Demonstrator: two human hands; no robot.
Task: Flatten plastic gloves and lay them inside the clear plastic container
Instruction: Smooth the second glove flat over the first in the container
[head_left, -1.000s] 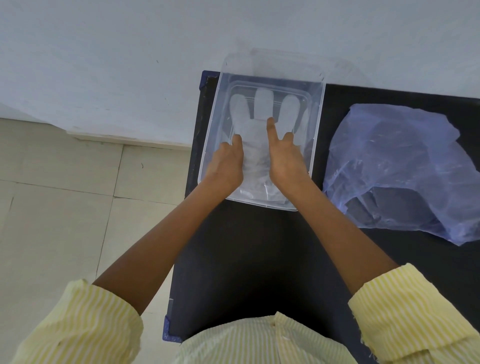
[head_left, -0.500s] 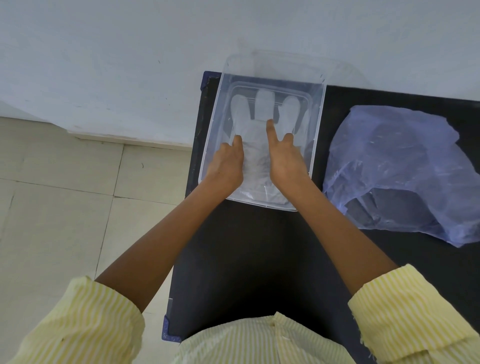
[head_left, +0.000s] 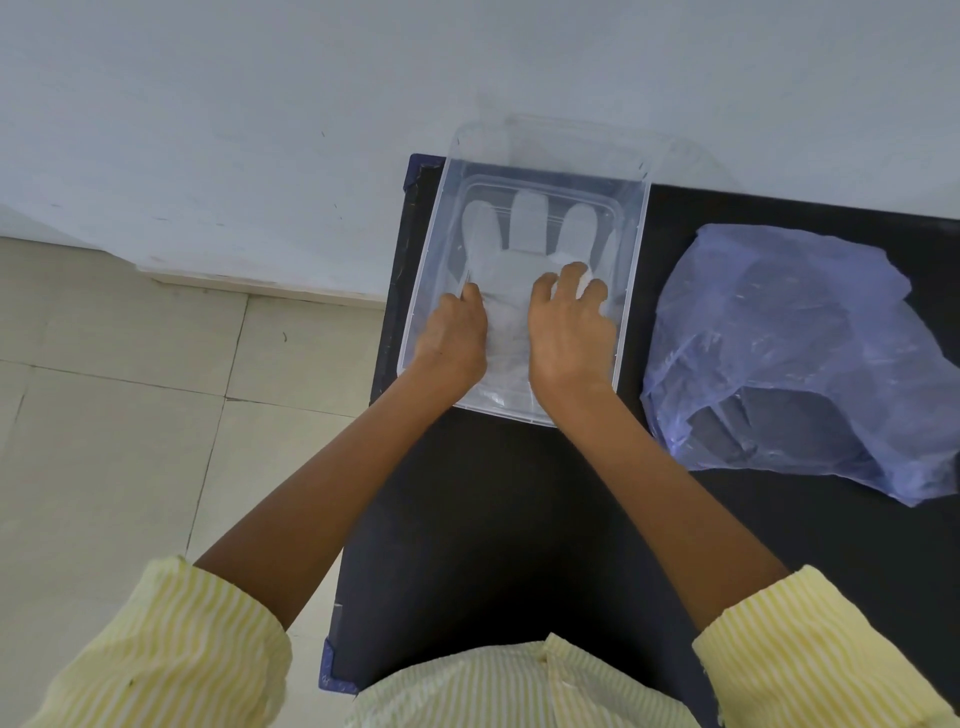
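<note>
A translucent plastic glove (head_left: 511, 260) lies flat in the clear plastic container (head_left: 631, 291), fingers pointing toward the wall. Both my hands are inside the container, on the glove's palm. My left hand (head_left: 454, 338) has curled fingers and its thumb tip pinches the glove's left edge. On the glove's right side, my right hand (head_left: 569, 322) has curled fingers that pinch a bit of the plastic near the base of its fingers. The glove's cuff is hidden under my hands.
The container stands at the far left corner of a black table (head_left: 493, 519), against a pale wall. A crumpled bluish plastic bag (head_left: 789, 353) lies to its right. Tiled floor (head_left: 130, 415) is to the left of the table.
My right hand's straight index finger has curled in, and the hand has shifted right on the glove. My left hand has stayed where it was.
</note>
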